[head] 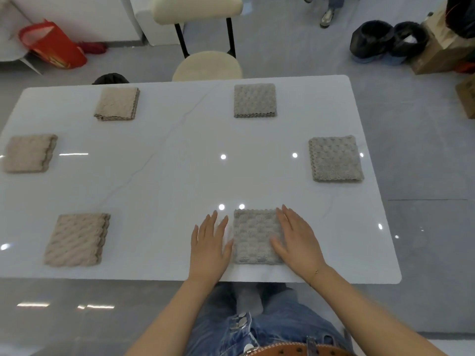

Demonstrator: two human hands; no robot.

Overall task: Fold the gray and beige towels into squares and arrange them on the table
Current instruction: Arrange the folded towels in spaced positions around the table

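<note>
Your left hand (209, 246) lies flat on the desk (167, 163) just beside the folded gray towel (255, 236) at the near edge; your right hand (295, 240), fingers straight, rests on its right side. Towel sits between both hands, square, no long axis.

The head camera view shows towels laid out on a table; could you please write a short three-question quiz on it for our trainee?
1. How many folded towels lie on the table?
2. True or false: the beige towels are on the left side, the gray on the right.
3. Which towel do the hands flank: (a) near beige towel, (b) near gray towel, (c) far gray towel?

Key: 1. Six. 2. True. 3. (b); the right hand rests flat on its edge, and the left hand lies flat beside it.
</note>
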